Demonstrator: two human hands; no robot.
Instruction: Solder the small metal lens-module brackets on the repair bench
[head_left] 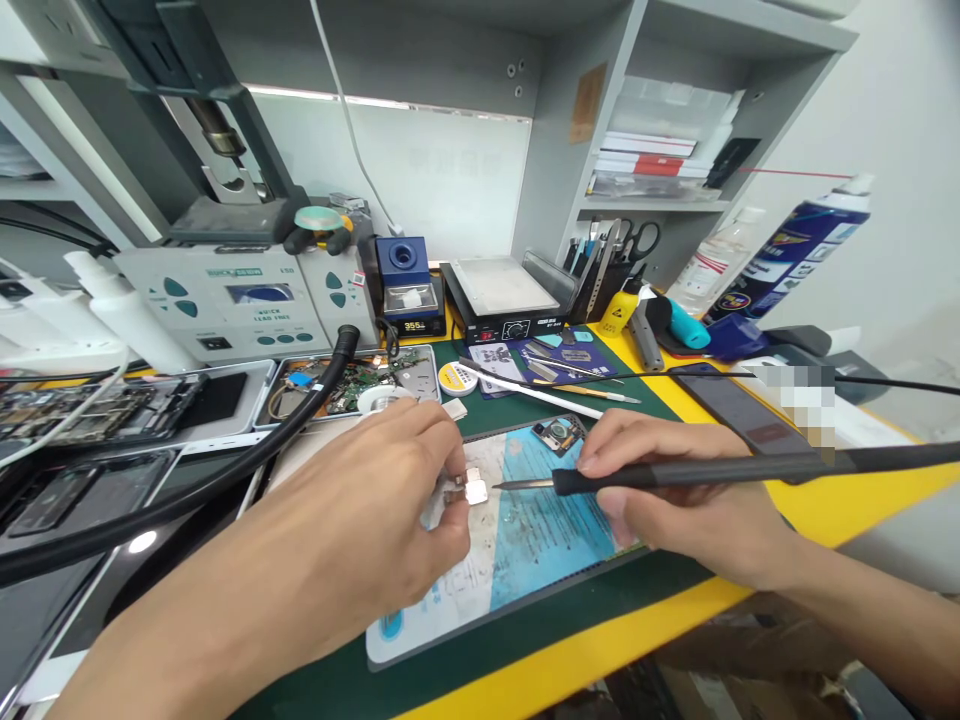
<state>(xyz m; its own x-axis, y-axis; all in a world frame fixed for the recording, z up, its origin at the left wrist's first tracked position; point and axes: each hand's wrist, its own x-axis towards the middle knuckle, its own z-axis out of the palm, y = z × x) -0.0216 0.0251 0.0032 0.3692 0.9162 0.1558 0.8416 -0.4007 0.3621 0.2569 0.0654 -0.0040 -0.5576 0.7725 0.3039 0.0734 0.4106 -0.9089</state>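
Note:
Between thumb and fingers, my left hand (382, 490) pinches a small silvery component (475, 487), perhaps a camera module with a flex cable. My right hand (697, 505) grips a soldering iron (637, 476) like a pen. Its pointed metal tip faces left, close to the component; whether the two touch I cannot tell. Both hands are over a stained white-and-blue work pad (547, 570). At the pad's far edge, beside my right fingertips, lies a small square phone part (559, 433) with a round piece on it.
A black hose (300, 415) arches across the left side, past a tray of circuit boards (375, 375). Behind stand a rework station (247, 300), a soldering base (409, 290) and a heating plate (502, 295). Tweezers and a phone (739, 410) lie toward the right.

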